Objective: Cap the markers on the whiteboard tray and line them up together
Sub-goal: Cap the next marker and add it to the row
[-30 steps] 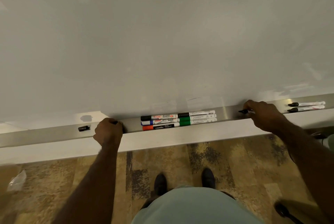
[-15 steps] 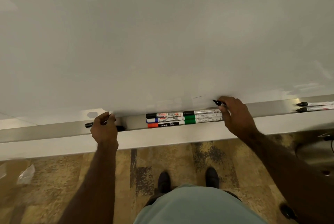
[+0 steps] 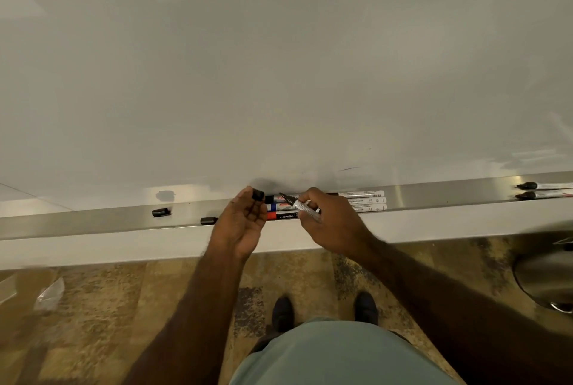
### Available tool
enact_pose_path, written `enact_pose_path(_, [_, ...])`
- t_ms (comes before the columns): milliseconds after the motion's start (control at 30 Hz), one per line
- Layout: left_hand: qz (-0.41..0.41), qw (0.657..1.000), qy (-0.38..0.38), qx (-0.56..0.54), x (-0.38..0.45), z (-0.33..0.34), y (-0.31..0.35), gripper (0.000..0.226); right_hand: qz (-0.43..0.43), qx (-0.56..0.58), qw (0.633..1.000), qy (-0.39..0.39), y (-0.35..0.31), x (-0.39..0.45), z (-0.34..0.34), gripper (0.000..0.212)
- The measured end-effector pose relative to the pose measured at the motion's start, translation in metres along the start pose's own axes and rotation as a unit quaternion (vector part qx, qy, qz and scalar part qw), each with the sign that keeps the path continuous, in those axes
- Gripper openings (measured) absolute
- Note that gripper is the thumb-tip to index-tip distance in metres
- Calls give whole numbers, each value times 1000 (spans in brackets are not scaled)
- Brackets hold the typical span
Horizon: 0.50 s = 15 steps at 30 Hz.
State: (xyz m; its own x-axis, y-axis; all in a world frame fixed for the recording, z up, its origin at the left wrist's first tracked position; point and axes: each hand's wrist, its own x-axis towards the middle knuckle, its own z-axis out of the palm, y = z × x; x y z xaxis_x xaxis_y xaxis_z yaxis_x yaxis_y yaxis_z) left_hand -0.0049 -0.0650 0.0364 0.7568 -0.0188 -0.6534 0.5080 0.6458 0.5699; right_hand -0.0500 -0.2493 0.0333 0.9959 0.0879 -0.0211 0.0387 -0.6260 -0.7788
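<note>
Markers first: uncapped black marker [image 3: 299, 203] pinched in right hand [image 3: 333, 223], fingers closed round its white cylindrical barrel, dark tip angled up-left toward the left hand. Left hand [image 3: 243, 224] palm up, fingertips [image 3: 248, 193] curled closed on a small black cap [image 3: 258, 195], glossy plastic, short tube shape. Tip and cap near each other, not touching. Both hands sit just over the tray, in front of the grouped markers [image 3: 359, 201]: three rows lying flat, parallel, touching side by side; black, blue and red caps at the left ends, white printed barrels running right, middles hidden by the right hand. Tray [image 3: 434, 195] is a long narrow brushed-metal ledge, smooth, reflective, straight front edge, running along the bottom of a matte white whiteboard [image 3: 279, 58]. Two loose black caps [image 3: 161, 212] and [image 3: 208, 220] lie on the tray left of the hands, apart from each other. Two more uncapped markers [image 3: 539, 190] far right at the frame edge, well apart from the group, tips pointing left. Bare tray stretches between group and far-right pair, and left of the loose caps. Below, mottled tan-brown floor [image 3: 108, 307], dark shoes [image 3: 282, 313], a crumpled clear plastic scrap [image 3: 51, 293] at left.
</note>
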Motion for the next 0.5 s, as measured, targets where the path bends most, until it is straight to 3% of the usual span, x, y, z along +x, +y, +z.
enact_pose_path(133, [-8,1000,-18,10,-5,8,-6,8,-13,-3,1000,24,-8,-2,3,31])
enact_pose_path(500, [49,995,-39,73,-7,18,-24,6,-27,-13,998,47,-3,-3,0,26])
